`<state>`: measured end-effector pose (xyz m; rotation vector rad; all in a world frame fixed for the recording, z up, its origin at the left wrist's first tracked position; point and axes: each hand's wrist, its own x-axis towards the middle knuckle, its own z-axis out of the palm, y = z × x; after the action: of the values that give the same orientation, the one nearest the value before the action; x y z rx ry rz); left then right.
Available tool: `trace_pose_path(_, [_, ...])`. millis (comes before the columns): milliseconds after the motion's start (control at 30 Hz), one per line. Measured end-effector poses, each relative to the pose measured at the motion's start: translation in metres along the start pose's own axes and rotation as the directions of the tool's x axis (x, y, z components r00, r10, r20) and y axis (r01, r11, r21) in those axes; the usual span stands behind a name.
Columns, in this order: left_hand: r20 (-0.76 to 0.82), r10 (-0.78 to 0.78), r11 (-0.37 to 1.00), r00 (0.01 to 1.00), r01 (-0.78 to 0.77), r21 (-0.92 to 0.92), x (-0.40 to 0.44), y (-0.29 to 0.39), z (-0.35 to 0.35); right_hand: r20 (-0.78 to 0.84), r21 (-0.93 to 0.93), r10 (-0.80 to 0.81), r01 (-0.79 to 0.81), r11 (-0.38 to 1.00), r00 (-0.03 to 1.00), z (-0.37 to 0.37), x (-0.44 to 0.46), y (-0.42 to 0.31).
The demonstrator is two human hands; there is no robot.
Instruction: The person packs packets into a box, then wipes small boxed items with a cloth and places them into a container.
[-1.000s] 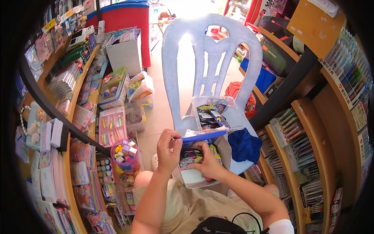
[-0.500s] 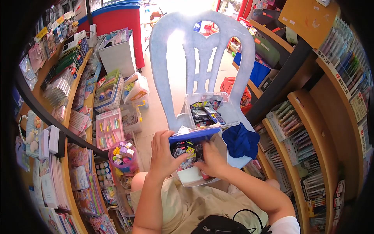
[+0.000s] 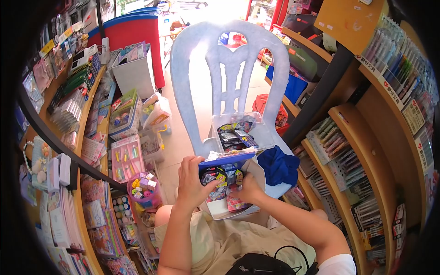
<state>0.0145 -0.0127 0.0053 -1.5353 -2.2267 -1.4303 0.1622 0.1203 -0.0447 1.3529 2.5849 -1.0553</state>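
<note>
An open box (image 3: 255, 176) with a blue flap (image 3: 224, 160) rests at my lap, small dark and colourful packets (image 3: 219, 176) inside it. My left hand (image 3: 191, 181) grips the box's left side, fingers behind the flap and thumb over the packets. Inside the box's right part is my right hand (image 3: 247, 189), its fingers closed round a small packet (image 3: 236, 201) with pink on it; part of the grip is hidden. Just beyond, a clear plastic tub (image 3: 266, 133) of dark packets stands on the light blue chair (image 3: 179, 87), beside a bunched blue cloth (image 3: 278, 166).
Shelves of stationery (image 3: 98, 206) line the left side, with a pink tray (image 3: 127, 158) and a purple basket (image 3: 145, 192) near my knee. Pen racks (image 3: 341, 142) stand at the right. A white bin (image 3: 135, 75) is at the back left.
My right hand has shifted among the packets, and a pinkish packet now shows below it. My left hand has moved from the flap's top edge to the box's left side. The view has shifted slightly.
</note>
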Motion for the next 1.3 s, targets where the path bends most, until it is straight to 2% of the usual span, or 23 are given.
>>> trace_pose_path(100, [0.013,-0.003,1.000,1.000,0.003,-0.001,0.000,-0.004,0.001,-0.004,-0.077,-0.007,0.007,0.997,1.000,-0.003,-0.006,-0.009])
trace_pose_path(200, [0.021,-0.016,1.000,1.000,0.016,-0.004,0.000,-0.005,0.002,0.069,-0.241,-0.022,0.038,0.970,0.997,-0.008,-0.013,-0.020])
trace_pose_path(300, [0.020,-0.024,1.000,1.000,0.024,-0.004,-0.001,-0.004,0.002,0.023,-0.428,-0.150,0.146,0.892,0.988,0.009,-0.005,-0.010])
trace_pose_path(400, [0.001,-0.012,1.000,1.000,0.012,0.001,0.000,-0.003,0.002,0.019,-0.246,0.017,-0.012,0.969,1.000,0.000,-0.006,-0.017])
trace_pose_path(600, [-0.003,0.011,1.000,1.000,-0.011,0.008,-0.001,-0.005,0.002,-0.011,0.012,0.083,-0.083,0.997,0.997,-0.003,0.000,-0.010])
trace_pose_path(700, [0.014,0.005,1.000,1.000,-0.005,0.008,-0.001,-0.006,0.002,-0.013,0.057,0.064,-0.063,0.996,0.998,0.000,-0.002,-0.008])
trace_pose_path(800, [0.014,0.006,1.000,1.000,-0.006,-0.011,-0.001,-0.006,0.001,-0.087,0.124,0.055,-0.044,0.991,0.995,-0.001,-0.017,-0.012])
trace_pose_path(867, [0.013,0.000,1.000,1.000,0.000,-0.018,-0.002,-0.007,0.000,-0.114,0.252,0.020,0.009,0.968,0.993,-0.012,-0.035,-0.017])
trace_pose_path(933, [0.017,-0.008,1.000,1.000,0.008,-0.022,-0.002,-0.007,0.001,-0.158,0.421,-0.051,0.114,0.900,0.986,-0.020,-0.043,-0.015])
trace_pose_path(1000, [0.015,-0.011,1.000,1.000,0.012,-0.018,-0.002,-0.006,0.001,-0.230,0.610,-0.152,0.264,0.747,0.961,-0.024,-0.046,-0.013])
trace_pose_path(1133, [0.010,0.005,1.000,1.000,-0.005,-0.005,-0.002,-0.006,0.002,-0.175,0.784,-0.291,0.312,0.536,0.941,-0.033,-0.026,-0.015])
trace_pose_path(1167, [0.009,0.005,1.000,1.000,-0.005,-0.005,-0.001,-0.006,0.001,-0.219,0.726,-0.331,0.380,0.573,0.918,-0.029,-0.016,-0.011])
trace_pose_path(1267, [0.019,0.005,1.000,1.000,-0.005,-0.003,-0.002,-0.006,0.001,-0.179,0.657,-0.331,0.363,0.660,0.926,-0.018,0.005,0.000])
trace_pose_path(1300, [0.022,0.008,1.000,1.000,-0.008,-0.005,-0.002,-0.007,0.002,-0.208,0.535,-0.369,0.421,0.733,0.906,-0.021,0.007,-0.002])
